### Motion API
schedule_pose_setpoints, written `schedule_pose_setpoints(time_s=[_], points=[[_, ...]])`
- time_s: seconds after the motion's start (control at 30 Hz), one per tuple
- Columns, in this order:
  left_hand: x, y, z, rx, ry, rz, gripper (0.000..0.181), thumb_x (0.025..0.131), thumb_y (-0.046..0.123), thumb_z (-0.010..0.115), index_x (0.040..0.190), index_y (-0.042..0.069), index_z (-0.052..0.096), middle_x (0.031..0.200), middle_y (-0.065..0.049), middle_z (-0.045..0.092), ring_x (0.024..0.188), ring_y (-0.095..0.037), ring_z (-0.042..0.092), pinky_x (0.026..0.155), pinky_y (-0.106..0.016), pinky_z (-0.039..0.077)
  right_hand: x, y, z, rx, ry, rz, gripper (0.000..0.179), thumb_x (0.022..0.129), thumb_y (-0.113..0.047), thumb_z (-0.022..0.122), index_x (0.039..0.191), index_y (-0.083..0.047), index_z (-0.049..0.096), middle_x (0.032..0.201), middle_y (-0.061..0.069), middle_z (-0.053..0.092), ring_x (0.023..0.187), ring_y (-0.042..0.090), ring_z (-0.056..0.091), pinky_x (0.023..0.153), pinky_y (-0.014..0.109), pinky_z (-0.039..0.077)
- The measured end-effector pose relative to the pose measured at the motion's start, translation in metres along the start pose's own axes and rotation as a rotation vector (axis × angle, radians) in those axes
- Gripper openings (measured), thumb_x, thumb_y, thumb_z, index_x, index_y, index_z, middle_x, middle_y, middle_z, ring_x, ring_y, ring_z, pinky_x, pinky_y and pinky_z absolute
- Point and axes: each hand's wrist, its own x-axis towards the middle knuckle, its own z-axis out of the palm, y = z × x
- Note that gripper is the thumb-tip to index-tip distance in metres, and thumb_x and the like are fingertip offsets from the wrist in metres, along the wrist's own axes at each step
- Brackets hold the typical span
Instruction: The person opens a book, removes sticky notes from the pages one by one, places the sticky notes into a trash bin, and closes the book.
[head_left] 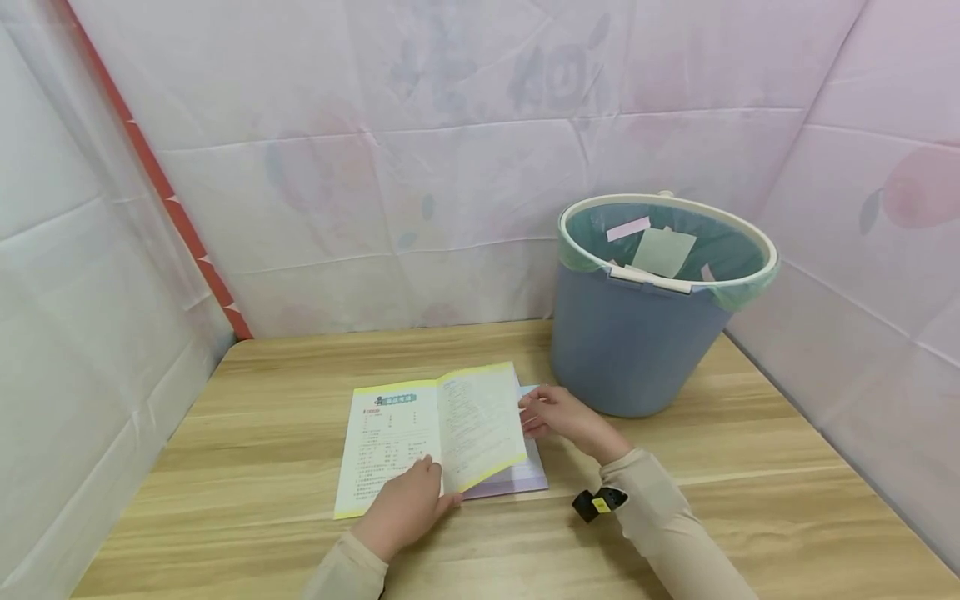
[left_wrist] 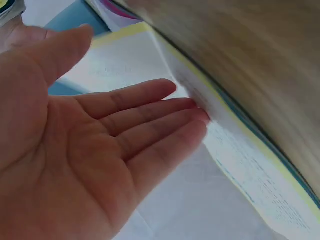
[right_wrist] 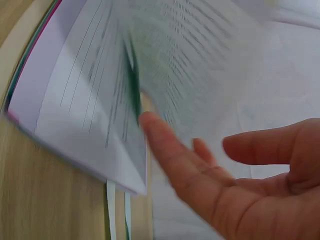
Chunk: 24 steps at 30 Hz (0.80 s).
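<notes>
An open booklet [head_left: 386, 433] with yellow-edged printed pages lies on the wooden table. One page [head_left: 483, 425] stands partly raised from its right side, over a purple-bordered page [head_left: 517, 479]. My left hand [head_left: 408, 504] rests on the left page near the fold; in the left wrist view its fingers [left_wrist: 150, 120] are straight, touching the paper. At the raised page's right edge is my right hand [head_left: 566, 421]. The right wrist view shows its index fingertip [right_wrist: 150, 122] against the blurred page edge, the thumb [right_wrist: 260, 145] standing apart with nothing pinched.
A blue-grey bin [head_left: 630, 342] stands behind and right of the booklet. Its green liner [head_left: 585, 229] holds paper scraps [head_left: 663, 252]. A small black device with a yellow mark [head_left: 600, 502] sits at my right wrist. Pale printed cloth [head_left: 450, 208] encloses the table [head_left: 247, 450].
</notes>
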Motion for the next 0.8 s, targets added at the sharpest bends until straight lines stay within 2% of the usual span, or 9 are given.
schedule_pose_setpoints(time_s=[0.13,0.23,0.33,0.4,0.47,0.53,0.67,0.73,0.8], points=[[-0.012,0.013,-0.008,0.069,0.086,0.067,0.049,0.088,0.038,0.067,0.104,-0.008,0.062,0.102,-0.021,0.065,0.090,-0.032,0.066,0.070,-0.039,0.057,-0.003,-0.008,0.007,0.088,0.005,-0.092,0.035,0.103,-0.019,0.045,0.116,0.013,0.048,0.113,0.025,0.059,0.100,0.028,0.063,0.091,0.042,0.051],[-0.023,0.036,-0.018,0.110,0.158,0.181,0.037,0.090,0.035,0.066,0.100,0.000,0.064,0.093,-0.008,0.064,0.081,-0.021,0.064,0.066,-0.032,0.054,-0.009,-0.015,0.013,0.143,-0.030,-0.197,0.037,0.104,-0.023,0.044,0.117,0.012,0.047,0.120,0.027,0.056,0.109,0.033,0.060,0.097,0.046,0.048],[-0.025,0.063,-0.018,0.171,0.238,0.345,0.036,0.090,0.035,0.065,0.108,0.004,0.064,0.100,-0.003,0.064,0.091,-0.015,0.063,0.076,-0.026,0.053,-0.015,-0.023,0.021,0.151,-0.129,-0.341,0.036,0.106,-0.024,0.038,0.121,0.007,0.047,0.130,0.023,0.053,0.121,0.038,0.052,0.101,0.049,0.044],[-0.021,0.078,-0.012,0.249,0.269,0.383,0.042,0.091,0.034,0.065,0.118,0.002,0.061,0.115,-0.007,0.063,0.108,-0.017,0.060,0.090,-0.026,0.050,-0.019,-0.027,0.027,0.134,-0.206,-0.415,0.033,0.107,-0.023,0.034,0.123,0.002,0.047,0.137,0.017,0.052,0.127,0.034,0.048,0.104,0.049,0.041],[-0.011,0.088,-0.003,0.350,0.308,0.342,0.042,0.091,0.027,0.063,0.124,0.000,0.058,0.126,-0.012,0.060,0.118,-0.022,0.056,0.098,-0.029,0.046,-0.021,-0.030,0.031,0.112,-0.269,-0.466,0.032,0.107,-0.023,0.030,0.124,-0.002,0.047,0.141,0.010,0.050,0.131,0.030,0.046,0.105,0.048,0.039],[-0.001,0.092,0.002,0.450,0.329,0.229,0.041,0.092,0.021,0.059,0.126,-0.001,0.058,0.130,-0.016,0.058,0.124,-0.027,0.053,0.102,-0.032,0.044,-0.021,-0.030,0.033,0.079,-0.281,-0.498,0.030,0.107,-0.021,0.030,0.123,-0.002,0.048,0.141,0.010,0.051,0.131,0.028,0.046,0.106,0.048,0.039],[0.012,0.083,0.006,0.514,0.345,0.001,0.041,0.090,0.023,0.062,0.122,-0.001,0.061,0.126,-0.017,0.061,0.119,-0.030,0.057,0.100,-0.036,0.046,-0.015,-0.022,0.028,-0.109,-0.136,-0.503,0.026,0.105,-0.014,0.036,0.118,0.003,0.052,0.126,0.018,0.057,0.118,0.036,0.054,0.097,0.046,0.046],[0.013,0.078,0.005,0.494,0.329,-0.062,0.047,0.087,0.030,0.067,0.120,-0.002,0.062,0.124,-0.018,0.062,0.117,-0.031,0.058,0.099,-0.037,0.046,-0.013,-0.016,0.025,-0.273,-0.052,-0.460,0.023,0.103,-0.008,0.041,0.114,0.007,0.054,0.116,0.021,0.059,0.110,0.039,0.057,0.091,0.047,0.049],[0.011,0.073,0.005,0.477,0.306,-0.094,0.055,0.083,0.037,0.072,0.119,-0.003,0.062,0.122,-0.018,0.063,0.115,-0.032,0.059,0.098,-0.038,0.047,-0.012,-0.011,0.024,-0.448,-0.021,-0.384,0.020,0.101,-0.005,0.045,0.112,0.007,0.056,0.111,0.021,0.061,0.106,0.040,0.059,0.089,0.050,0.050]])
